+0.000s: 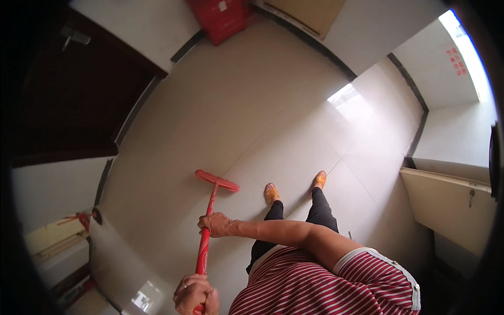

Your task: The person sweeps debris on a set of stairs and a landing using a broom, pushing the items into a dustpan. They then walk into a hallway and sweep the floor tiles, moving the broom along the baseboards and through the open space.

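Observation:
A red long-handled broom (217, 182) slants across the tiled floor (244, 106), its wide, fringed head resting on the tiles ahead and left of my feet. My right hand (217, 225) grips the handle partway down, the bare arm reaching across my body. Nearer to me, my left hand (195, 294) is wrapped around the upper part of the red handle (202, 256); a ring shows on one finger. The handle's top end is hidden by that hand and the picture's lower edge. To the right of the broom head are my feet in orange sandals (271, 193), apart from it.
A dark door (86, 90) with a metal handle is on the left. Red stacked containers (220, 19) stand against the far wall. At right, a cream door panel (445, 201) with a key juts out. Dark skirting (330, 57) edges the walls.

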### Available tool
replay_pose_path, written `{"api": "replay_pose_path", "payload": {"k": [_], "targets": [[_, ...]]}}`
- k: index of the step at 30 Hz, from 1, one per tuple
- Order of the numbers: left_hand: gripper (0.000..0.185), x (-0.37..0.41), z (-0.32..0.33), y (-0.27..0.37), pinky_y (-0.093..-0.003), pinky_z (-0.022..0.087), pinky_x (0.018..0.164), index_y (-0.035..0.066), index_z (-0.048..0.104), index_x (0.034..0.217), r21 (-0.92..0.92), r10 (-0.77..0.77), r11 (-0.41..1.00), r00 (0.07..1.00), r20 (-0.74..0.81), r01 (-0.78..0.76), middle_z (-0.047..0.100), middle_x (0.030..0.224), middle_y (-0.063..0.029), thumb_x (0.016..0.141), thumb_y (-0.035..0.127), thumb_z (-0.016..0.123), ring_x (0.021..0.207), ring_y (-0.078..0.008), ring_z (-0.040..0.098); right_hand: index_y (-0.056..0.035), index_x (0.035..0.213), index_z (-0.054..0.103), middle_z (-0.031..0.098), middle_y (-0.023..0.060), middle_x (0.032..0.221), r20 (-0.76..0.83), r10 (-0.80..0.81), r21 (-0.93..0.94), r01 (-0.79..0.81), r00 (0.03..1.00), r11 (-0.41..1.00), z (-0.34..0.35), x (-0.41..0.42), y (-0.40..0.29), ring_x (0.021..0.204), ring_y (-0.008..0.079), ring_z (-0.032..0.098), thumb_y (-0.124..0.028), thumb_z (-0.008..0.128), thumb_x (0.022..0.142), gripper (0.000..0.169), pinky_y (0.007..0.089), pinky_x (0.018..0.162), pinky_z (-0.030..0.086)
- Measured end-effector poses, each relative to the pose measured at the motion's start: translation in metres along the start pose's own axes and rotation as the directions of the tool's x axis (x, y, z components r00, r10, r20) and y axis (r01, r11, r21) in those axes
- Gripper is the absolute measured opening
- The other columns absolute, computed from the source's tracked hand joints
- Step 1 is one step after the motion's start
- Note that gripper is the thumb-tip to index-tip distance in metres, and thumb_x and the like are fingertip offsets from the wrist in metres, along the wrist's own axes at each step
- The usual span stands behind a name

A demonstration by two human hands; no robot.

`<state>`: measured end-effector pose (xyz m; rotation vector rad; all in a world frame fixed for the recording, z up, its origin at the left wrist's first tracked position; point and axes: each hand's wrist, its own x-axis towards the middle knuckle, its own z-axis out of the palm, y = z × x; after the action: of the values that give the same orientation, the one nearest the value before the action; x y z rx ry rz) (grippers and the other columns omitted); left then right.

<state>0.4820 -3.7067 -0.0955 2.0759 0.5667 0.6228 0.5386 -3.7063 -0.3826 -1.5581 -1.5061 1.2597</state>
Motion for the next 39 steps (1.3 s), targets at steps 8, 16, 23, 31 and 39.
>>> {"api": "replay_pose_path", "payload": {"k": [8,16,23,31,39], "targets": [[0.013,0.016,0.065,-0.048,-0.0412,0.054,0.070,0.001,0.047,0.062,-0.329,0.003,0.944,0.996,-0.088,-0.032,0.058,0.061,-0.0092,0.070,-0.005,0.055,0.056,-0.0218,0.057,-0.0102,0.088,0.061,0.060,0.0091,0.095,-0.361,0.279,-0.304,-0.396,0.890,0.867,-0.100,-0.053,0.101,0.083,0.0300,0.063,-0.035,0.063,0.082,0.026,0.0424,0.068,0.051],[0.020,0.000,0.184,-0.115,-0.0398,0.051,0.079,0.000,0.045,0.064,-0.522,-0.434,0.801,0.885,-0.170,0.292,0.055,0.063,-0.0077,0.084,-0.001,0.048,0.060,-0.0143,0.049,-0.0094,0.083,0.065,0.067,0.0108,0.089,-0.386,0.433,-0.419,-0.573,0.815,0.705,-0.159,-0.115,0.200,0.078,0.0280,0.067,-0.019,0.060,0.074,0.014,0.0387,0.062,0.052],[0.024,-0.047,0.126,-0.088,-0.0291,0.046,0.069,0.001,0.040,0.060,-0.416,-0.516,0.828,0.803,-0.298,0.377,0.054,0.063,-0.0100,0.083,0.000,0.049,0.059,-0.0148,0.046,-0.0062,0.085,0.065,0.067,0.0124,0.086,-0.205,0.335,-0.376,-0.390,0.920,0.841,-0.082,-0.083,0.148,0.078,0.0280,0.068,-0.017,0.057,0.075,0.016,0.0389,0.065,0.052],[0.021,0.014,0.096,0.005,-0.0385,0.053,0.069,0.000,0.044,0.063,-0.112,-0.094,0.990,0.994,-0.049,0.089,0.057,0.065,-0.0099,0.076,-0.012,0.056,0.062,-0.0215,0.057,-0.0096,0.084,0.061,0.064,0.0108,0.080,-0.278,0.159,-0.191,-0.217,0.947,0.957,-0.079,-0.082,0.091,0.077,0.0302,0.065,-0.017,0.058,0.075,0.012,0.0407,0.062,0.053],[0.025,0.074,0.207,0.081,-0.0402,0.053,0.064,0.006,0.042,0.061,-0.441,0.408,0.861,0.860,0.306,-0.252,0.053,0.060,-0.0069,0.070,-0.005,0.062,0.057,-0.0224,0.054,-0.0105,0.078,0.066,0.066,0.0156,0.081,-0.344,0.230,0.046,-0.228,0.910,0.973,-0.148,-0.190,0.096,0.080,0.0351,0.065,-0.031,0.062,0.078,0.021,0.0469,0.070,0.052]]}}
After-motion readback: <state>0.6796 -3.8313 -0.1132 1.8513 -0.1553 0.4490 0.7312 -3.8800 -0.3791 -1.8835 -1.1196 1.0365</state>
